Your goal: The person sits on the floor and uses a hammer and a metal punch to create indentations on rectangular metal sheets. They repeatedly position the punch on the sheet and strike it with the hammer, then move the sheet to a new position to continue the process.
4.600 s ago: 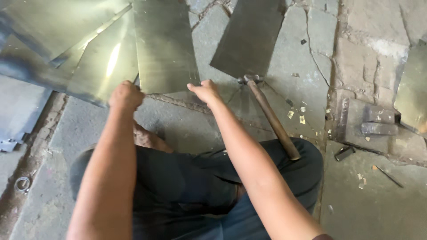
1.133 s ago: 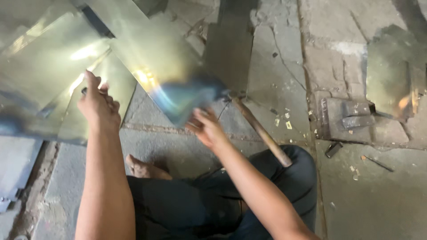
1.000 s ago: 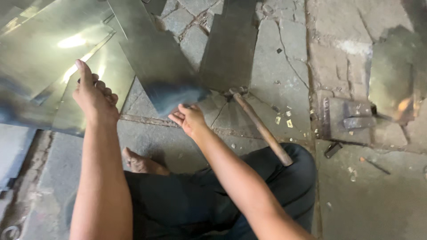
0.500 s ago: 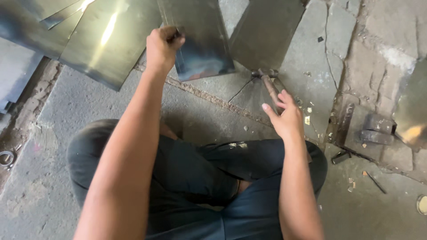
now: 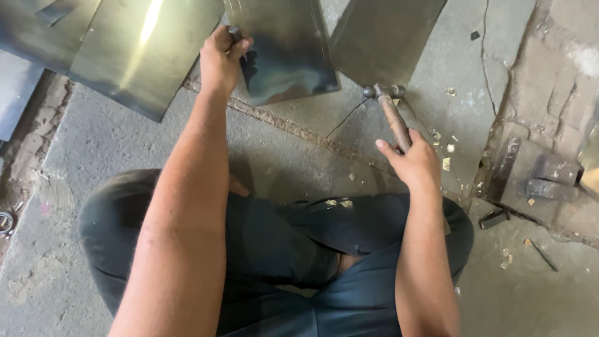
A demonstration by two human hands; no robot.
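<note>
**Left hand on a metal sheet, right hand on a hammer**

The person sits cross-legged on a concrete floor point(image 5: 100, 143), in dark trousers, and both bare arms reach forward.

The left hand point(image 5: 223, 56) is closed around the left edge of a dark metal sheet point(image 5: 287, 50). The thumb and the fingers pinch this edge near its upper part. The sheet extends to the right and downward from the hand, and its lower edge is close to a crack in the floor. It reflects a dark shadow of the hand.

The right hand point(image 5: 415, 162) is closed around the wooden handle of a hammer point(image 5: 390, 112). The hand holds the lower part of the handle, and the metal head of the hammer is above the hand, away from the person. The head lies just at the lower edge of a second sheet point(image 5: 387, 37), which is to the right of the held sheet. I cannot tell if the head touches this sheet or the floor.

To the left of the left hand lies a shiny sheet point(image 5: 137, 56) with a bright reflection. Small golden scraps point(image 5: 446, 163) are scattered on the floor just beside the right hand. Farther right, well apart from the hammer, a dark metal block point(image 5: 536, 181) rests on the broken floor.
</note>
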